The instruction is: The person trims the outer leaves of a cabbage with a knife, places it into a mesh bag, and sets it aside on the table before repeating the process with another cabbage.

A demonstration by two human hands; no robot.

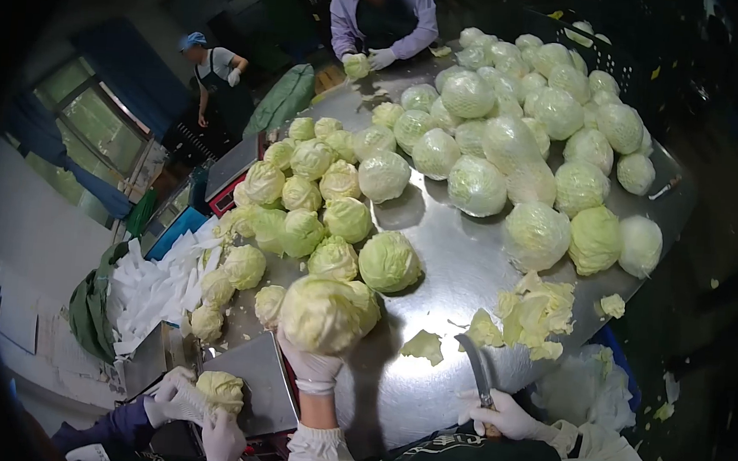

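Observation:
My gloved left hand (313,366) is closed around the underside of a pale green cabbage (321,315), lifted just above the metal table; its fingers are mostly hidden behind the head. Another cabbage (365,306) shows partly behind it. On the right, my gloved right hand (506,417) grips the handle of a curved knife (477,371), its blade pointing up and away from me. Trimmed cabbage leaves (540,313) lie in a heap beyond the knife, with a loose leaf (423,347) left of the blade.
Bare cabbages (302,232) crowd the left of the steel table (460,281); wrapped cabbages (478,187) pile up at the back right. At lower left, a co-worker's hands (223,434) hold a cabbage beside a scale (255,384). White foam sleeves (157,283) lie beyond. Another person (383,24) handles a cabbage opposite.

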